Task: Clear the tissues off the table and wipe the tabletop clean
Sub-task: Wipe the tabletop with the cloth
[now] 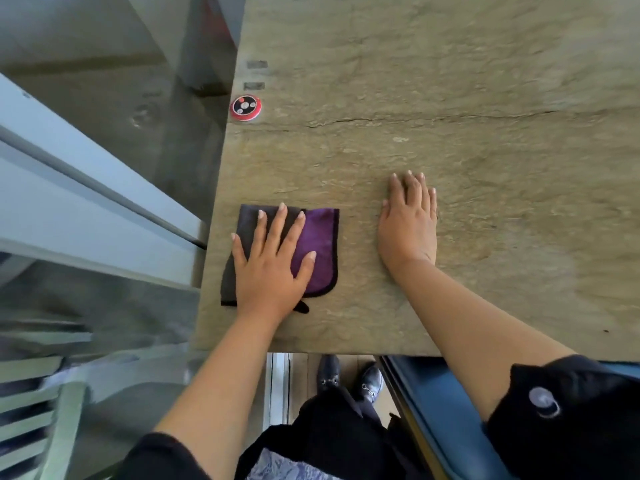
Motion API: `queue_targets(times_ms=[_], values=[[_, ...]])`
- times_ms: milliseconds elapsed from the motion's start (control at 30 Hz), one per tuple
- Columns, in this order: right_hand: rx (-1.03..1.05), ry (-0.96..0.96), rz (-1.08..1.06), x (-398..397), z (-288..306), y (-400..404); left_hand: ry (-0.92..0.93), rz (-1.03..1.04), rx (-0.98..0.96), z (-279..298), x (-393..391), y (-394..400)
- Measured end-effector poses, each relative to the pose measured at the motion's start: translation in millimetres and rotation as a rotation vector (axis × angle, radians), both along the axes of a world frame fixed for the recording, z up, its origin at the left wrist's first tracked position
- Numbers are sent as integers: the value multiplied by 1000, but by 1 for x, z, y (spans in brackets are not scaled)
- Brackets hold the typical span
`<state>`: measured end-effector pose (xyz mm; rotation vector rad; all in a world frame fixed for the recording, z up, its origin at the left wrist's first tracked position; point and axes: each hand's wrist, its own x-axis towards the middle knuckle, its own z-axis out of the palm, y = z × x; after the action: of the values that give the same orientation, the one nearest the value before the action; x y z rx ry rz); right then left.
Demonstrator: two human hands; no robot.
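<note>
The cloth [318, 244] is purple and dark grey with black edging, the table [450, 98] mottled tan-olive, and the round button [245, 107] red, seemingly black-centred with pale dots.

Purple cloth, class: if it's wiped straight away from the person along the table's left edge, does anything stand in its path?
Yes. A round red call button sits beyond the cloth near that edge.

Cloth [322, 244] on table [450, 81], call button [245, 107] behind.
</note>
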<state>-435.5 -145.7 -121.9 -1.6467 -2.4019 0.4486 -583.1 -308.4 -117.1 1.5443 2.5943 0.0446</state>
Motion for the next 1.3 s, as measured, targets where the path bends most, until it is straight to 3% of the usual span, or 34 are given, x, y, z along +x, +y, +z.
queue_targets(times_ms=[233, 533, 700, 967, 1167, 1300], values=[[29, 10, -1, 0, -3, 1, -42, 149, -3, -1, -49, 55], [-70, 40, 82, 11, 3, 0, 14, 171, 39, -5, 51, -67], [-110, 56, 160, 21, 10, -4, -2, 229, 12, -8, 67, -49], [-181, 10, 503, 67, 24, 47, -41, 168, -40, -4, 67, 85], [-9, -71, 421, 113, 11, 55, 3, -115, 32, -3, 155, 27], [-8, -47, 459, 116, 6, 56, 15, -112, 20, -4, 142, 39]])
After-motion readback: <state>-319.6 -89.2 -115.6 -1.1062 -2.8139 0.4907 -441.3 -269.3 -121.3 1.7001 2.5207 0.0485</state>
